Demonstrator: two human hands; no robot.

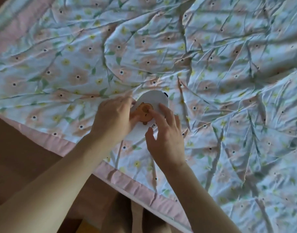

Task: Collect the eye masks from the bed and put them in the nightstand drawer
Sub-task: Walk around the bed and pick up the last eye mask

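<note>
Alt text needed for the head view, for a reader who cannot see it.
Both hands are on a white eye mask with an orange cartoon print, lying near the edge of a rumpled floral quilt. The left hand grips its left side; the right hand rests straight fingers on it.

A white oval fabric eye mask with an orange bear print is lying on the crumpled floral quilted bedspread, near the bedspread's plain pink border strip, which is running along the near edge of the bed from the left down to the lower right. The left hand is sitting on the mask's left side and covering part of it; the right hand is resting on the mask's near right part, with fingertips touching the print. The brown wooden floor is lying before and left of the border. The bedspread is stretching away behind and to the right of the mask.
</note>
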